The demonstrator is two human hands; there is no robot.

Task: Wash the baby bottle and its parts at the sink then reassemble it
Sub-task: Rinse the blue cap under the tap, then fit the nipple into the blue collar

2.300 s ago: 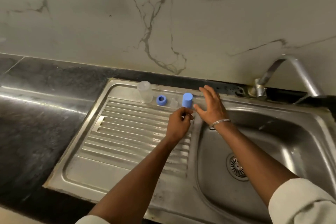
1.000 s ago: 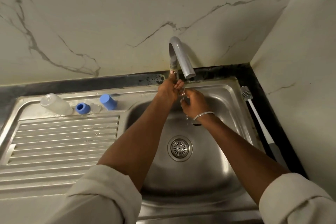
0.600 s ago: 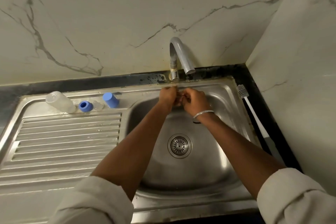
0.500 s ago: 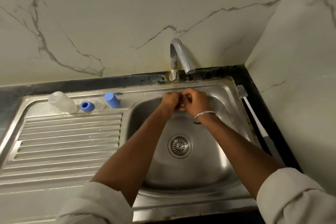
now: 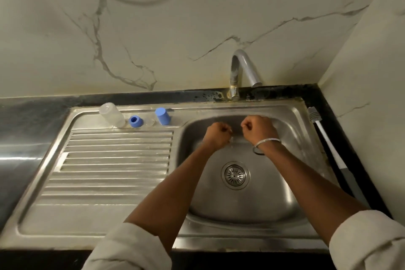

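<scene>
Separated since the earlier frame, when they met near the faucet (image 5: 247,65), both hands are now apart above the basin (image 5: 241,210). At the basin's near rim: left sleeve (image 5: 131,247) and right sleeve (image 5: 368,241). At its centre: drain (image 5: 235,175). Beyond the drain: left hand (image 5: 217,132) and right hand (image 5: 258,128), each curled into a fist with nothing visible inside; bangle (image 5: 266,146) on the right wrist. Left of the basin, in a row on the far ledge, untouched: clear bottle (image 5: 112,115), blue ring (image 5: 135,121), clear teat (image 5: 149,122), blue cap (image 5: 162,116). Right of the basin: brush (image 5: 324,136). The faucet rises behind the basin.
</scene>
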